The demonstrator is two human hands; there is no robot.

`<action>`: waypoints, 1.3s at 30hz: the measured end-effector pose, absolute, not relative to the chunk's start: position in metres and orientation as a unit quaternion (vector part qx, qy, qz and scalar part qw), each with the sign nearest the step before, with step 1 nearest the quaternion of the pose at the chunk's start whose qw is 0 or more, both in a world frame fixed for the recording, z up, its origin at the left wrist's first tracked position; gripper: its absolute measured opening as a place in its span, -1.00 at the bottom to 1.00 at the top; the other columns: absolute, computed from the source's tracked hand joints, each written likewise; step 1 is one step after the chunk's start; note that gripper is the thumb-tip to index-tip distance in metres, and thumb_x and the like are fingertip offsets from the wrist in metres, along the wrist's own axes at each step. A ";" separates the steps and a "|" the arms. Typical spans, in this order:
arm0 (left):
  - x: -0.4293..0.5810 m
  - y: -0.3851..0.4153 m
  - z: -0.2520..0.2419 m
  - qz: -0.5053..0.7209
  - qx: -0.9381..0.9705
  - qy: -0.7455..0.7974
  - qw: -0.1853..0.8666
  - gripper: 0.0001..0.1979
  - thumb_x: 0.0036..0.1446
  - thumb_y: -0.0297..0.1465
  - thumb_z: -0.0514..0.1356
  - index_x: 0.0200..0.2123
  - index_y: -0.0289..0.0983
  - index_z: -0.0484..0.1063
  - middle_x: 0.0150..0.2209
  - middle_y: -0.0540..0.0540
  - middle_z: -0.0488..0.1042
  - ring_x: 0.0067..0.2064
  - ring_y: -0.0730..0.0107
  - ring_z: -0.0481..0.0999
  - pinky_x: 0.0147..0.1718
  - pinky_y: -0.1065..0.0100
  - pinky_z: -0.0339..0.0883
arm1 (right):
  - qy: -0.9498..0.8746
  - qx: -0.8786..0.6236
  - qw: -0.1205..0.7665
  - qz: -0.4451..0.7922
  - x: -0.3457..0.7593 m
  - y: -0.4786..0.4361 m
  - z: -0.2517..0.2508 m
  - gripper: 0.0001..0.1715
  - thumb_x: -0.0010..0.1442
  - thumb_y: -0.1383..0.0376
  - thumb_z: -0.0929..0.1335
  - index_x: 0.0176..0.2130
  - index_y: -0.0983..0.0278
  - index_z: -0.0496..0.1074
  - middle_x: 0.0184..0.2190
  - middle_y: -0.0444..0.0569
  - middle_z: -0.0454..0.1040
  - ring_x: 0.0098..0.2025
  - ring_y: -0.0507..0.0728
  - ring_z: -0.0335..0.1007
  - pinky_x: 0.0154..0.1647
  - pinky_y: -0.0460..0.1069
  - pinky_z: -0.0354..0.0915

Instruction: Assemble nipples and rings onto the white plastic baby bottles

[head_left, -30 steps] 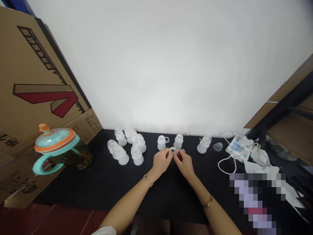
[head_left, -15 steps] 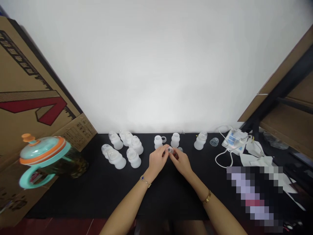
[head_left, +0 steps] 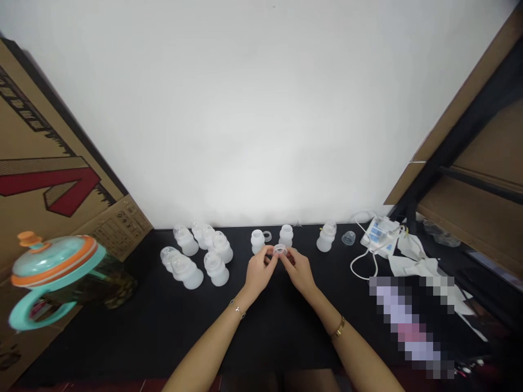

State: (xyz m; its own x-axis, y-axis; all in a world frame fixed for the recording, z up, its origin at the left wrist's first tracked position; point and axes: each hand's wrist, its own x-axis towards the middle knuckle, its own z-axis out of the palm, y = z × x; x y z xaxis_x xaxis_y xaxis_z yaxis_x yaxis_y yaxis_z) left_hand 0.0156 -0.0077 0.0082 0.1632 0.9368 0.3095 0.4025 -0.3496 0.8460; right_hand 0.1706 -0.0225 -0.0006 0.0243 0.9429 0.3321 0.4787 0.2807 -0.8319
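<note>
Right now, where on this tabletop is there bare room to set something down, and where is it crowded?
The black tabletop is bare on the near side of the left hand and right hand holding a ring, and between the teal-lidded jug and the frosted bottles. It is crowded at that bottle cluster and around the white cabled device.

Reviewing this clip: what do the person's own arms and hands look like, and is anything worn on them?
Both forearms and hands are bare, with no gloves, and no sleeve shows in this view. The left hand has a thin chain bracelet with a small dark charm at its wrist. The right hand has a narrow gold-coloured band at its wrist.
</note>
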 end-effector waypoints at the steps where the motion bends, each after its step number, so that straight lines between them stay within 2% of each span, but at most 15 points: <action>1: 0.016 -0.007 0.008 0.429 0.697 0.477 0.319 -0.75 0.28 -0.19 0.12 -0.17 -0.21 0.48 -0.30 -0.02 0.58 -0.42 0.44 0.51 -0.40 0.44 0.33 | -0.653 -0.545 0.463 0.249 0.171 -0.022 -0.001 -0.67 0.34 0.08 0.28 -0.17 0.23 0.51 -0.43 -0.10 0.50 -0.45 0.09 0.38 -0.43 -0.08 0.25; 5: 0.015 -0.006 0.005 0.419 0.697 0.477 0.334 -0.72 0.29 -0.16 0.11 -0.24 -0.22 0.49 -0.35 -0.01 0.58 -0.41 0.41 0.52 -0.39 0.44 0.31 | -0.657 -0.546 0.461 0.240 0.170 -0.022 -0.001 -0.70 0.34 0.11 0.29 -0.14 0.22 0.51 -0.42 -0.10 0.51 -0.44 0.08 0.39 -0.41 -0.09 0.26; 14: 0.016 -0.009 0.008 0.413 0.716 0.487 0.282 -0.78 0.28 -0.24 0.10 -0.23 -0.22 0.48 -0.36 0.00 0.55 -0.41 0.43 0.48 -0.38 0.44 0.26 | -0.674 -0.546 0.448 0.216 0.170 -0.024 0.001 -0.68 0.36 0.11 0.26 -0.25 0.23 0.49 -0.46 -0.09 0.50 -0.46 0.09 0.38 -0.42 -0.08 0.22; 28: 0.017 -0.013 0.011 0.427 0.710 0.498 0.256 -0.77 0.26 -0.21 0.11 -0.36 -0.22 0.41 -0.50 0.07 0.46 -0.48 0.47 0.43 -0.42 0.45 0.21 | -0.677 -0.528 0.466 0.213 0.167 -0.030 0.010 -0.67 0.37 0.09 0.27 -0.26 0.25 0.48 -0.46 -0.10 0.49 -0.47 0.08 0.36 -0.43 -0.08 0.18; 39: 0.019 -0.016 0.014 0.447 0.703 0.487 0.263 -0.77 0.25 -0.23 0.11 -0.40 -0.22 0.35 -0.53 0.08 0.38 -0.52 0.49 0.35 -0.45 0.44 0.19 | -0.683 -0.528 0.461 0.205 0.166 -0.034 0.013 -0.65 0.38 0.07 0.24 -0.19 0.24 0.49 -0.39 -0.04 0.55 -0.42 0.12 0.43 -0.38 -0.05 0.26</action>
State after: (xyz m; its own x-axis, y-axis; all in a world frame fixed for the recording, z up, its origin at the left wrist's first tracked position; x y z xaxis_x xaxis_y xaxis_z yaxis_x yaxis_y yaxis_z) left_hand 0.0187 -0.0164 0.0142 0.1268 0.9194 0.3725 0.4491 -0.3880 0.8049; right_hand 0.1662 -0.0335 0.0130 -0.0164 0.9107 0.4127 0.5326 0.3573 -0.7673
